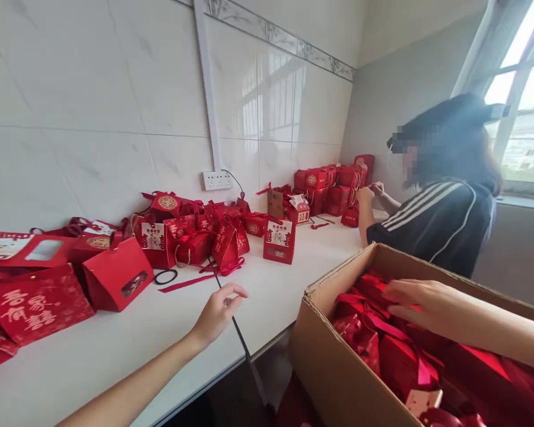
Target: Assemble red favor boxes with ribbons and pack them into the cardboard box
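Observation:
My left hand [218, 311] hovers over the white table [276, 308] near its front edge, fingers loosely curved and apart, holding nothing. On the right, my right hand [412, 299] reaches into an open cardboard box [338, 362] full of red gift boxes [396, 362] and ribbons. Its fingers lie against a red piece near the box's far side; whether they grip it is hidden. A small red box with a white printed card [279, 240] stands upright on the table beyond my left hand.
Many red gift boxes [118, 273] line the wall side at left, with a red ribbon [187, 283] and black ring [166, 277] before them. More red boxes [338, 198] are stacked at the back. A person [445, 219] in a dark striped top works at right.

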Demonstrator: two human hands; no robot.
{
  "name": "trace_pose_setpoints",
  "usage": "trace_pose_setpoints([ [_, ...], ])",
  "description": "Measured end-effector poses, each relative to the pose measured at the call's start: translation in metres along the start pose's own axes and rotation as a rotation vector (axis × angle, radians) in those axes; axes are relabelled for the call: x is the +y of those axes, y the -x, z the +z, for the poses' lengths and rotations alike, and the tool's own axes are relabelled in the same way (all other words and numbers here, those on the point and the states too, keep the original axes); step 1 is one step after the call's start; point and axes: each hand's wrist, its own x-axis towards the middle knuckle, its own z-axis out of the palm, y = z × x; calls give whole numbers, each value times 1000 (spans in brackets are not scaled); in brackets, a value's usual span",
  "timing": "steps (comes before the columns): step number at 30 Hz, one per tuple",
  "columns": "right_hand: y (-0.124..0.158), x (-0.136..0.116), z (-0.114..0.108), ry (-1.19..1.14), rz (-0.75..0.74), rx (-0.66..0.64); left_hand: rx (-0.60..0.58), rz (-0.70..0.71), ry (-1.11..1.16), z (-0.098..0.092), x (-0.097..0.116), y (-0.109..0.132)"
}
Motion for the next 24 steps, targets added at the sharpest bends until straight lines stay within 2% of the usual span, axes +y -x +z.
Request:
trace_pose_setpoints([
  [2,-50,-42,-8,8,-71,-36,100,-147,85,4,-26,4],
  [5,-120,-82,1,58,-61,38,171,-195,175,6,-44,8],
  [9,-195,-103,27,82,-5,152,164,-173,213,1,-43,14],
  [12,-229,-111,42,66,68,212,134,-155,230,-1,-42,17],
  [15,-245,-115,49,37,125,225,118,-148,241,-2,-45,19],
  [18,-247,-120,46,9,123,209,130,-141,247,-3,-47,19],
  [21,-234,-134,38,-19,39,203,152,-124,252,-4,-47,19],
  [24,-202,-159,33,-53,-89,180,172,-94,260,-5,-48,20],
])
